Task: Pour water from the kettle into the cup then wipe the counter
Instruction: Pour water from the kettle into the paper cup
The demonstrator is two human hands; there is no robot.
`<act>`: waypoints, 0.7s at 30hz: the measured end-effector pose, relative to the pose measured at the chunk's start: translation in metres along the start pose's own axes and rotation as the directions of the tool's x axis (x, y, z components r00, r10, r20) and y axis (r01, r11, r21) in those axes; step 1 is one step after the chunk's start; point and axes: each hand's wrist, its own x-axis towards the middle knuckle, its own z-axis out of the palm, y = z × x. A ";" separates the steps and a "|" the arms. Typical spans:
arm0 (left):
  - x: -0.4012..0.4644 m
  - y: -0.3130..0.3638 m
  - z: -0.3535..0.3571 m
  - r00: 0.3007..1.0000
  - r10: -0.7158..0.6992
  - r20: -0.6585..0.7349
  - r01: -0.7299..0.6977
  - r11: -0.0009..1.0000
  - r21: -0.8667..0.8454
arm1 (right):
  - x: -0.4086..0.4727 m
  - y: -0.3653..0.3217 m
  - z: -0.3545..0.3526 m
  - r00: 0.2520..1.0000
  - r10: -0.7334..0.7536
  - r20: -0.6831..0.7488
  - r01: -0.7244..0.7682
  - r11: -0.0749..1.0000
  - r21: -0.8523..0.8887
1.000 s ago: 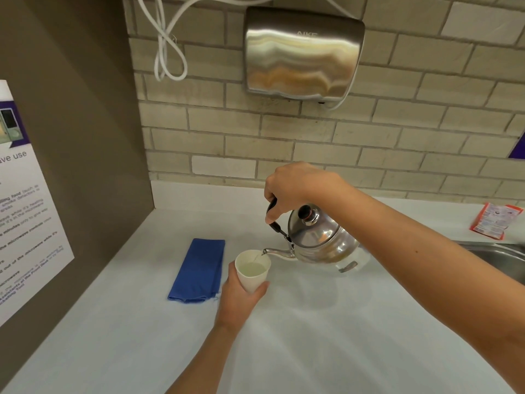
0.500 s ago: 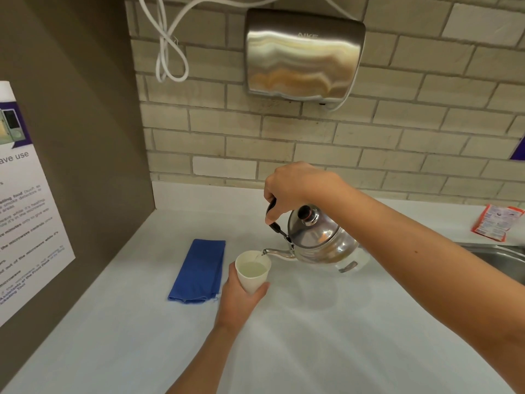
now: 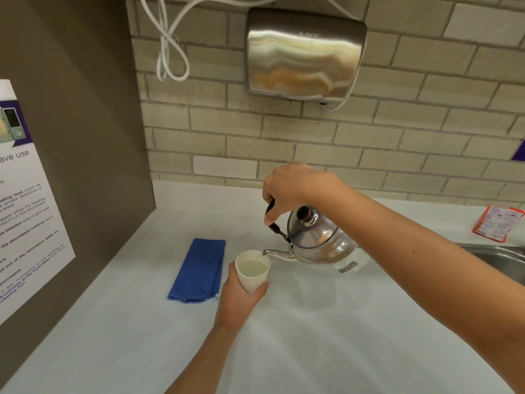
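Observation:
A shiny steel kettle (image 3: 321, 241) hangs tilted above the white counter (image 3: 312, 351), its spout over the rim of a white paper cup (image 3: 252, 273). My right hand (image 3: 289, 189) is closed around the kettle's black handle. My left hand (image 3: 238, 302) grips the cup from below and holds it slightly tilted; water partly fills the cup. A folded blue cloth (image 3: 199, 270) lies flat on the counter just left of the cup.
A steel sink (image 3: 500, 257) is at the right edge, with a red-and-white packet (image 3: 497, 226) behind it. A metal hand dryer (image 3: 304, 52) and a looped white cable (image 3: 170, 52) hang on the brick wall. A brown side panel with a poster (image 3: 25, 200) stands at the left.
Kettle, cup and both hands stay almost in place. The water in the cup stands slightly higher.

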 end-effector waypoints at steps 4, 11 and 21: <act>0.000 0.001 0.000 1.000 -0.001 -0.002 0.001 1.000 -0.014 | 0.000 0.000 0.000 1.000 0.001 -0.001 -0.001 1.000 0.007; -0.001 0.001 -0.001 1.000 0.005 -0.006 -0.006 1.000 -0.023 | 0.001 0.000 0.000 1.000 -0.006 0.008 0.006 1.000 0.003; -0.001 0.001 -0.001 1.000 0.001 -0.003 -0.001 1.000 -0.026 | 0.002 -0.003 0.001 1.000 -0.013 0.010 0.013 1.000 -0.008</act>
